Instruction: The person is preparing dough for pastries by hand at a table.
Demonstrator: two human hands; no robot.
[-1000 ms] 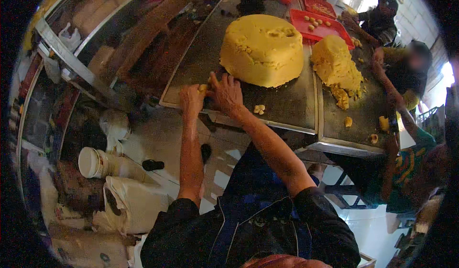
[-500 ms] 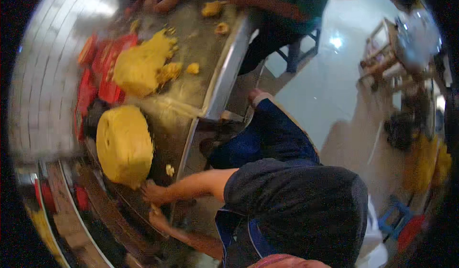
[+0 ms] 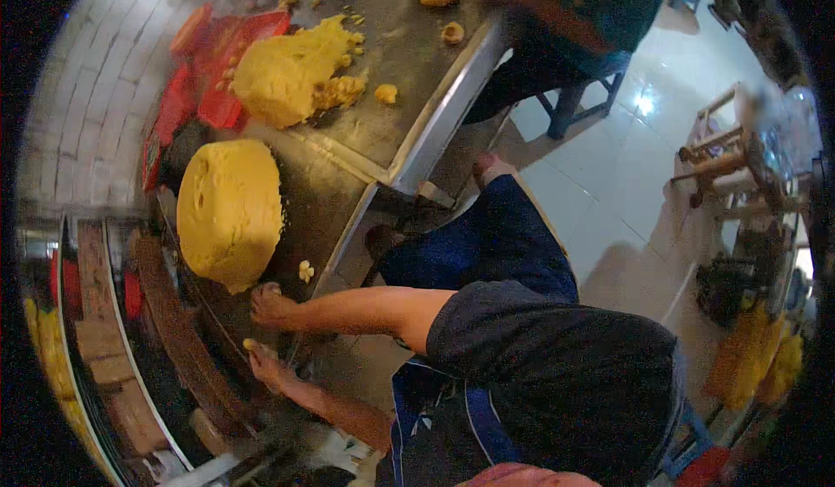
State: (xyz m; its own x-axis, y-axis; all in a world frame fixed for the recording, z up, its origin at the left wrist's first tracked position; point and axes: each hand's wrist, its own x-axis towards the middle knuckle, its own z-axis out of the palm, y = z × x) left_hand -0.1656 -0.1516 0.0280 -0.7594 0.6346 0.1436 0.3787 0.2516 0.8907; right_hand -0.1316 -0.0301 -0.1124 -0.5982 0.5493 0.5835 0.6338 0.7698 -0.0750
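Observation:
A large, thick round of yellow dough point(image 3: 228, 213) stands on the metal worktable point(image 3: 335, 193). Just below its near edge is my right hand point(image 3: 277, 306), its fingers curled closed; what they hold, if anything, cannot be made out. My left hand point(image 3: 268, 369) is lower in the picture, a short way apart from the right one. A small yellow piece of dough point(image 3: 250, 344) shows at its fingertips, pinched there. On the table near my right hand lies a small pale yellow scrap point(image 3: 305, 270).
Beyond the round lie a ragged yellow dough mass point(image 3: 283, 74), small lumps point(image 3: 386, 94) and red trays point(image 3: 222, 109). A co-worker point(image 3: 600, 26) in a green top sits at the table's far end. Brown boards point(image 3: 178, 322) line the left side; a wooden stool point(image 3: 726, 152) stands right.
My hands, close together before, have moved apart, and the small dough piece now shows at the left fingertips. The whole view has shifted, so the table and dough appear higher.

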